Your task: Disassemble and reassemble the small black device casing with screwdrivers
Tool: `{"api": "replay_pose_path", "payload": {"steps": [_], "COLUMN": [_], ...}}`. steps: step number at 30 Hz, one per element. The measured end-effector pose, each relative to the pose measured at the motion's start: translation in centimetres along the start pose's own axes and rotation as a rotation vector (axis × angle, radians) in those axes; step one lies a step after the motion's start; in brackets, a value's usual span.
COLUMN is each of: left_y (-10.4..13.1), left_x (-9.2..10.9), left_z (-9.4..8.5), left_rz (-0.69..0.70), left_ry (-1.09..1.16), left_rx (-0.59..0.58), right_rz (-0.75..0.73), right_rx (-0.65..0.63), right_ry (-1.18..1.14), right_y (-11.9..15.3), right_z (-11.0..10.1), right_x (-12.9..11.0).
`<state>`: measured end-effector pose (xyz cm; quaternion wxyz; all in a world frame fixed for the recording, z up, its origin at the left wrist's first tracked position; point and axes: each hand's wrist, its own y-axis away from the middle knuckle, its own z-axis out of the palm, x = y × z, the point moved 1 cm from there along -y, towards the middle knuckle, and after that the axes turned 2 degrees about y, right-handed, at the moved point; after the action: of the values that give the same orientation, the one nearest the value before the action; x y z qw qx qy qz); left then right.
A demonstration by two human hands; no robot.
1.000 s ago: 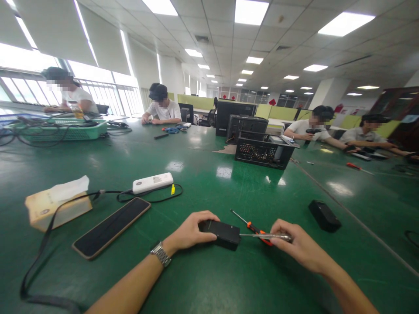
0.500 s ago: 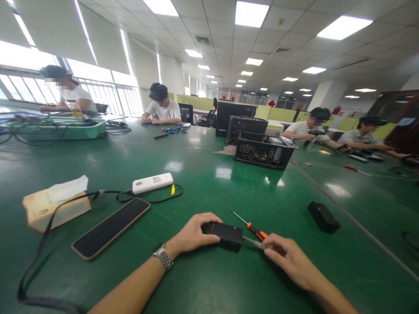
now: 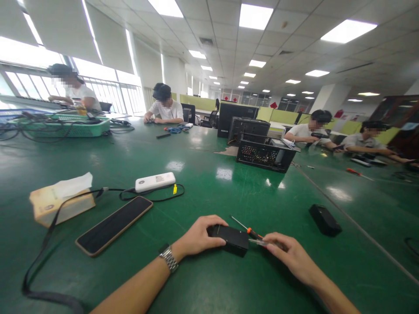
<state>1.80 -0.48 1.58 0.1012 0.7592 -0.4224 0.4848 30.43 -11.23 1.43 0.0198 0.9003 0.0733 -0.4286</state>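
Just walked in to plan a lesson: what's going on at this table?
A person's left hand holds a black box on the green table. The right hand grips a slim metal tool, its tip at the box's right end; contact is unclear. An orange-and-black screwdriver lies beyond the tool, a second black box farther right.

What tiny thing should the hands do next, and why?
Perhaps the right hand should line up the slim metal tool with the end of the black box, because its tip is right by that end and the left hand holds the box.
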Motion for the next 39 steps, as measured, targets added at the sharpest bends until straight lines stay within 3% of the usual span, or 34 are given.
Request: {"api": "replay_pose_path", "payload": {"steps": [8, 17, 19, 23, 28, 34, 39], "left_y": [0.1, 0.2, 0.2, 0.3, 0.3, 0.1, 0.1], "left_x": [0.0, 0.3, 0.4, 0.4, 0.5, 0.8, 0.9], "left_z": [0.8, 1.1, 1.2, 1.3, 1.3, 1.4, 1.6], "left_rz": [0.023, 0.037, 0.044, 0.061, 0.045, 0.031, 0.021], "left_ry": [-0.006, 0.005, 0.009, 0.016, 0.026, -0.016, -0.04], "left_rx": [0.017, 0.018, 0.007, 0.001, 0.005, 0.001, -0.007], "right_rz": [-0.031, 0.311, 0.31, 0.171, 0.341, 0.0, 0.042], "right_rx": [0.049, 0.026, 0.076, 0.279, 0.18, 0.347, 0.355], "right_ry": [-0.005, -0.306, -0.254, -0.055, -0.147, 0.229, 0.178], "right_y": [0.0, -0.6, -0.8, -1.0, -1.3, -0.1, 0.2], "right_z": [1.7, 3.3, 3.3, 3.4, 3.9, 5.3, 6.0], "right_x": [-1.8, -0.4, -0.1, 0.3, 0.6, -1.8, -3.0]}}
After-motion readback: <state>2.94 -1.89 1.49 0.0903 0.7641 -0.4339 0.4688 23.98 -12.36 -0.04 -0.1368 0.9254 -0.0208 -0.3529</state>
